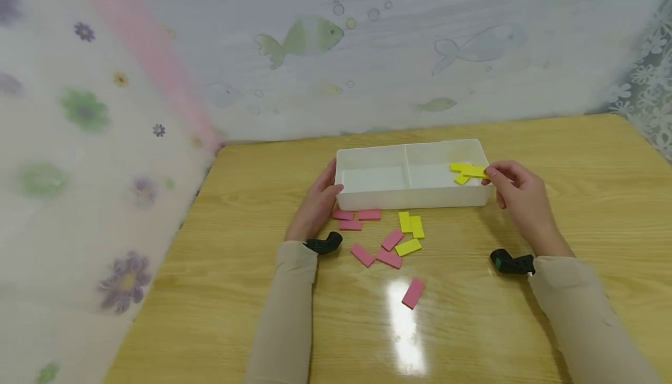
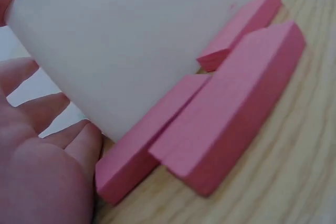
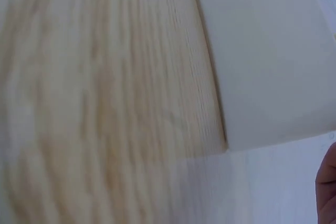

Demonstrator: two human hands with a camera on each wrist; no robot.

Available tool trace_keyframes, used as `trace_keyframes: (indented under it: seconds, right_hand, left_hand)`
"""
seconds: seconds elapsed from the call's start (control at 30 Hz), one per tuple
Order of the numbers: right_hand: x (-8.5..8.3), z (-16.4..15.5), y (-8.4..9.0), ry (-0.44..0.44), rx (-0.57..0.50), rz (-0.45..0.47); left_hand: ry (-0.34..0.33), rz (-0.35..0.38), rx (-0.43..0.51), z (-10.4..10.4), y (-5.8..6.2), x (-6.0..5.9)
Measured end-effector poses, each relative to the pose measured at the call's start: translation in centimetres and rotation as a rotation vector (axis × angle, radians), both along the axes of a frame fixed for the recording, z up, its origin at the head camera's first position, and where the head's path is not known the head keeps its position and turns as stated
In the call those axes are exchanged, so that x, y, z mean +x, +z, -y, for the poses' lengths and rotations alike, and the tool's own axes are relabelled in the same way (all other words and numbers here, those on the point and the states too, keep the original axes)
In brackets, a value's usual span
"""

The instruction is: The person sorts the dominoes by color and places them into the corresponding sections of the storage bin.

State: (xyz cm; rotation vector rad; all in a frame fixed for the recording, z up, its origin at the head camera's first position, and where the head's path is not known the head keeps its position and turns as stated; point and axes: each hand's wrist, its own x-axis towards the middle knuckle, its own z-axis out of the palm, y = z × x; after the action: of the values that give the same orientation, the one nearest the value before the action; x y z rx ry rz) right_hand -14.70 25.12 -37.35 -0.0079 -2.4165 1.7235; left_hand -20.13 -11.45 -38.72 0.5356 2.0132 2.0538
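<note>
The right hand pinched a yellow block above the box, where a low release looked wise; the left hand, partly hidden, seemingly gripped its end.

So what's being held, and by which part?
The right hand pinches a yellow block by its right end; the left hand holds the white tray by its left end.

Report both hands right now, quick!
Left hand: closed, holding the left end of the white box.
Right hand: closed, pinching a yellow block.
</note>
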Motion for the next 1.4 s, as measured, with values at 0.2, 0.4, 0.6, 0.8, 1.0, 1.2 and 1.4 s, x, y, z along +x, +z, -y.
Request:
trace_keyframes:
  seconds: [0.2, 0.4, 0.6, 0.8, 1.0, 1.2, 1.4]
  right_hand:
    - [-0.1, 0.1, 0.7, -0.046, -0.001, 0.006]
    - [-0.7, 0.7, 1.2, -0.066, -0.14, -0.033]
    - [-1.5, 0.5, 1.8, -0.109, -0.352, -0.068]
    - [-2.1, 0.8, 2.4, -0.103, -0.647, -0.138]
    - [-2.3, 1.1, 2.3, -0.12, -0.757, -0.161]
    - [-2.4, 0.9, 1.9, -0.117, -0.796, -0.158]
    - [-2.2, 1.5, 1.0, -0.095, -0.615, -0.108]
  left_hand:
    - [-0.1, 0.059, 0.087, 0.4, -0.4, -0.2]
    - [-0.136, 0.05, 0.128, 0.5, -0.4, -0.5]
    - [-0.141, 0.069, 0.145, 0.8, -0.5, -0.9]
    - [-0.141, 0.077, 0.215, 0.9, -1.0, -0.8]
    - [-0.113, 0.1, 0.256, 0.9, -1.3, -0.8]
    - [-0.132, 0.081, 0.266, 0.9, -0.9, -1.1]
    - [-0.103, 0.108, 0.238, 0.9, -1.3, -0.4]
